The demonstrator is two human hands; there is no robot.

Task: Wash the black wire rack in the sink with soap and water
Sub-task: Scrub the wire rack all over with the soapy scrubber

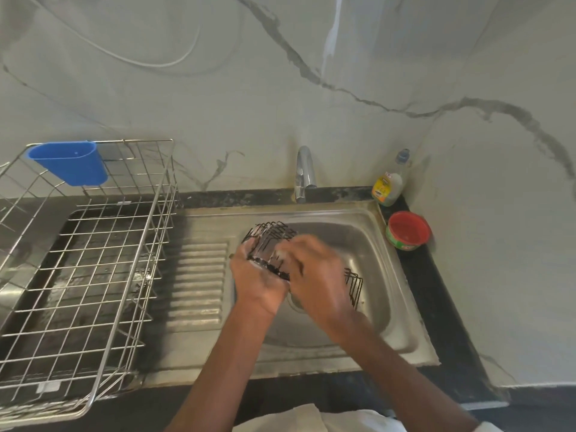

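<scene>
The black wire rack (270, 233) hangs over the steel sink (371, 244), tilted, one end up at the left and the other end showing at the right near the basin floor. My left hand (255, 279) grips its lower left edge from below. My right hand (314, 269) lies over the rack's middle, blurred, with something pale and soapy under the fingers; I cannot make out what it is. The tap (304, 173) stands behind the basin and no water stream shows.
A steel wire dish basket (93, 260) with a blue plastic cup (70, 163) fills the counter at the left, beside the ribbed drainboard (199, 282). A dish soap bottle (389, 182) and a red-topped green tub (407, 230) stand at the sink's right back corner.
</scene>
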